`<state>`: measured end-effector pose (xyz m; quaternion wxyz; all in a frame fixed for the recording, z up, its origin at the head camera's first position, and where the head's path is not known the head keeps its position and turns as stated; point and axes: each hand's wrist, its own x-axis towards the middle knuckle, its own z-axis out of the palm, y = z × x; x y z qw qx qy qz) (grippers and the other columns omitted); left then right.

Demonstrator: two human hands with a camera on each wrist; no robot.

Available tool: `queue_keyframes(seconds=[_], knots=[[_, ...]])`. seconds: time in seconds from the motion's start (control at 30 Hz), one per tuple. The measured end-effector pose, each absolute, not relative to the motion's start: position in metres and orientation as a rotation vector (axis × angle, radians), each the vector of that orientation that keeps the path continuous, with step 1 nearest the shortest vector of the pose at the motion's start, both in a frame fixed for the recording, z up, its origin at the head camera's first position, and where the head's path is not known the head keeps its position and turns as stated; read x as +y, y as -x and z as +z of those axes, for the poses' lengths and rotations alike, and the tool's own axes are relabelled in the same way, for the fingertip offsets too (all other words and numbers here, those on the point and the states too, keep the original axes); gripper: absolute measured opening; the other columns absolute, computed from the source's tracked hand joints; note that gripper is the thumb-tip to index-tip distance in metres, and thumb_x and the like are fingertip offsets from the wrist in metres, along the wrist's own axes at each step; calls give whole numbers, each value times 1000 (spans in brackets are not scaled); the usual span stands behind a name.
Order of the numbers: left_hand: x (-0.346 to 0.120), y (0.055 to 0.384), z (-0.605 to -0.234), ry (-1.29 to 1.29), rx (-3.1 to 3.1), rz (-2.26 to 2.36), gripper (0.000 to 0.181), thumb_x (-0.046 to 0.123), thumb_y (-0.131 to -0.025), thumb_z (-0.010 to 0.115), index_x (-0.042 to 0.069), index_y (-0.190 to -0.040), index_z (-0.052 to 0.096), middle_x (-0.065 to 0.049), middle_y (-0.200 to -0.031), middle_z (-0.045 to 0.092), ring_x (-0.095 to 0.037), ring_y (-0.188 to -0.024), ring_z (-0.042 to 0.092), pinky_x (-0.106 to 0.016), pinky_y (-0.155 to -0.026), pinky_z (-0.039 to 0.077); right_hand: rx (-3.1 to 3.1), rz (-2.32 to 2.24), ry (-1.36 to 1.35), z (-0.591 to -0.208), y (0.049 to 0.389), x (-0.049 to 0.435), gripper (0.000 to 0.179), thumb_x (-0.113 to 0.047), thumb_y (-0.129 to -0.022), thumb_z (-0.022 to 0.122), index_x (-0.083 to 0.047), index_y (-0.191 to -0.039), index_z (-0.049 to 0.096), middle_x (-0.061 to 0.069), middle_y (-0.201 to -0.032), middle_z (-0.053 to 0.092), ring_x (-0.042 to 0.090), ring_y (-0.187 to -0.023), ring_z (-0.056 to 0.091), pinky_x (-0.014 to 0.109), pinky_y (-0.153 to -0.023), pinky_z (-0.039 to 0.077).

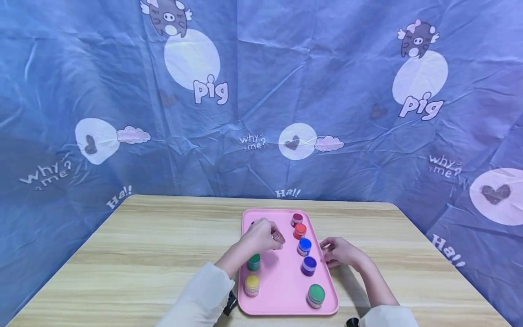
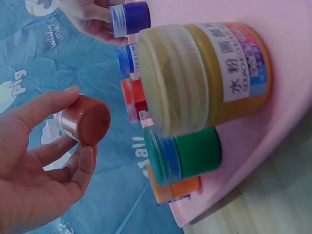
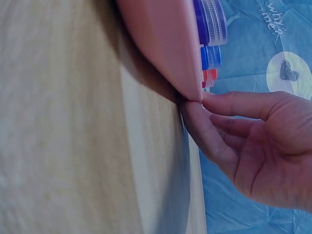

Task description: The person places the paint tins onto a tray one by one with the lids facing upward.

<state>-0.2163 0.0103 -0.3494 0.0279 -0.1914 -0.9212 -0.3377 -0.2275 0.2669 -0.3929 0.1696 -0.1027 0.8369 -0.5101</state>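
My left hand (image 1: 261,236) hovers over the pink tray (image 1: 282,281) and holds a small brown-lidded paint jar (image 2: 85,119) between thumb and fingers, lifted off the tray. Below it on the tray's left side stand a green-lidded jar (image 1: 254,262) and a yellow-lidded jar (image 1: 252,285). My right hand (image 1: 328,252) is at the tray's right rim, where the right wrist view shows the fingertips (image 3: 214,100) and thumb pinching the edge of the tray (image 3: 161,44). A purple-lidded jar (image 1: 308,265) and a blue-lidded jar (image 1: 304,246) stand just left of that hand.
More jars stand on the tray: dark red (image 1: 297,219), red (image 1: 300,230), green at the front right (image 1: 316,295), and an orange one (image 2: 173,190) behind the left green jar. The tray lies on a wooden table (image 1: 143,254) backed by a blue printed cloth (image 1: 261,113).
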Motion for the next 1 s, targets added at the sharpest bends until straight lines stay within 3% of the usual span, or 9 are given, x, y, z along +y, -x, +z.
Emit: queue_keyframes(seconds=[0.5,1.0], knots=[[25,237,-351,551,-2972,-1005,17,5,-67,76,6,-75,61,2,-67,53,-12,-62,47,-21,-54,41,2369,-1454,298,-391,226,266,32,15,-76,55,20,-105,42,12,-77,49,17,-64,57,36,-64,55],[28,247,-364,565,-3082,-991,16,2,-71,77,7,-77,63,2,-68,53,-12,-65,48,-21,-57,42,2399,-1445,276,-392,228,264,33,14,-75,56,19,-105,44,12,-77,49,17,-63,57,35,-63,55]])
